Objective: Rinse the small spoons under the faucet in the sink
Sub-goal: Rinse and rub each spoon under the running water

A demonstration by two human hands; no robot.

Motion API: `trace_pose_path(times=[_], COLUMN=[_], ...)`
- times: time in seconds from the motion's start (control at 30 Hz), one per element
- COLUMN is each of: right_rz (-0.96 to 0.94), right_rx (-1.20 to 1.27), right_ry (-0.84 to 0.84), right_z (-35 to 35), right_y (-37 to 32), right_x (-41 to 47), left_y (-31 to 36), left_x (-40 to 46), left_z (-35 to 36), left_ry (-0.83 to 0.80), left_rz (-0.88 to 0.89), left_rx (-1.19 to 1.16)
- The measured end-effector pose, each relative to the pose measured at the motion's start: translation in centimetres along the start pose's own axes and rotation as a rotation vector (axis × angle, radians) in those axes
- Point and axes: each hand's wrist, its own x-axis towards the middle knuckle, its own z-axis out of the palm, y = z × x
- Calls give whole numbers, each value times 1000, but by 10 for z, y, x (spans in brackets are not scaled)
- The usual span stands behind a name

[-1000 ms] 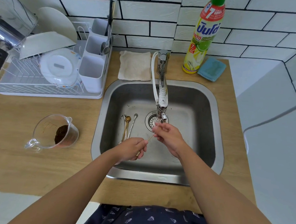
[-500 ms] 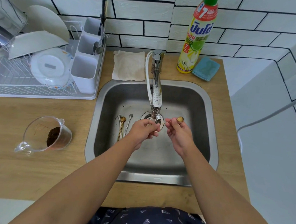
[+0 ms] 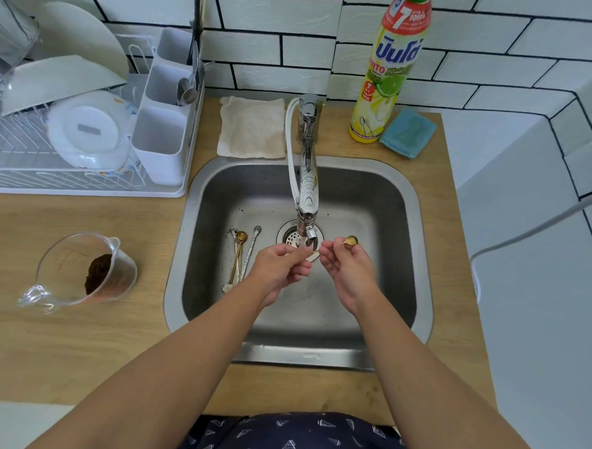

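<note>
A small gold spoon (image 3: 350,240) is held level under the chrome faucet (image 3: 308,187) spout, over the drain of the steel sink (image 3: 404,230). My right hand (image 3: 348,271) pinches it near the bowl, which points right. My left hand (image 3: 282,266) closes on the handle end. Several more small spoons (image 3: 241,255), gold and silver, lie side by side on the sink floor left of the drain. Whether water is running is hard to tell.
A white dish rack (image 3: 86,137) with plates and a cutlery holder stands at the back left. A glass measuring cup (image 3: 82,275) with brown grounds sits left of the sink. Behind the sink are a beige cloth (image 3: 251,127), a dish soap bottle (image 3: 388,68) and a blue sponge (image 3: 407,133).
Both hands lifted the gold spoon from the front of the sink up under the spout, and it now lies level with its bowl to the right.
</note>
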Motion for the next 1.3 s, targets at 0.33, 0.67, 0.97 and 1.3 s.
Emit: trace_pose_path(times=[0.33,0.67,0.97,1.3], right_rz=[-23,-66,-41,-2], right_rx=[-33,-20,29,75], right_ry=[20,12,156,149], right_z=[6,10,9,6], right_y=[-3,-9,-12,-16], right_x=[-1,-6,-4,-4], left_y=[1,-6,-13,-7], left_x=[4,4,2,2], left_z=[-1,0,-5,-5], left_ry=[38,51,-6,-132], left_rz=[-18,-49,309,123], left_rx=[100,46,710,343])
